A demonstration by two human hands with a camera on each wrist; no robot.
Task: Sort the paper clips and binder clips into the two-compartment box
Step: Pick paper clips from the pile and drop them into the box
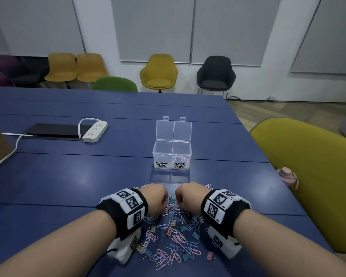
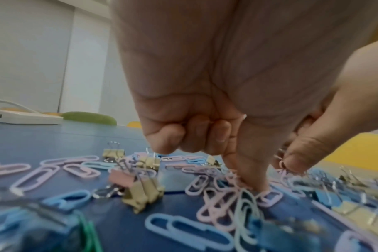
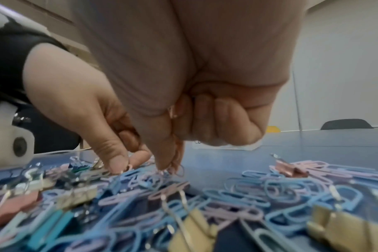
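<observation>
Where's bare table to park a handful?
Bare blue strip between the box and the clip pile; also left of the box, nearer than the power strip. Crowded: under both hands, the left hand and right hand.

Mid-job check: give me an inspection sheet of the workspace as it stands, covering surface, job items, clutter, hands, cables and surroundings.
Surface: blue table, seams across it.
Job's things: clear two-compartment box, lids open, labelled BINDER CLIPS left, PAPER CLIPS right; a few paper clips in the right one, left contents unclear. Mixed clip pile loose near the person.
Clutter: pink bottle at the right table edge; dark flat panel.
Hands: left hand and right hand both down in the pile, fingers curled, each pinching a paper clip.
Cables: white power strip with its white cord.
Surroundings: chairs along the wall; yellow-green chair at right.
</observation>
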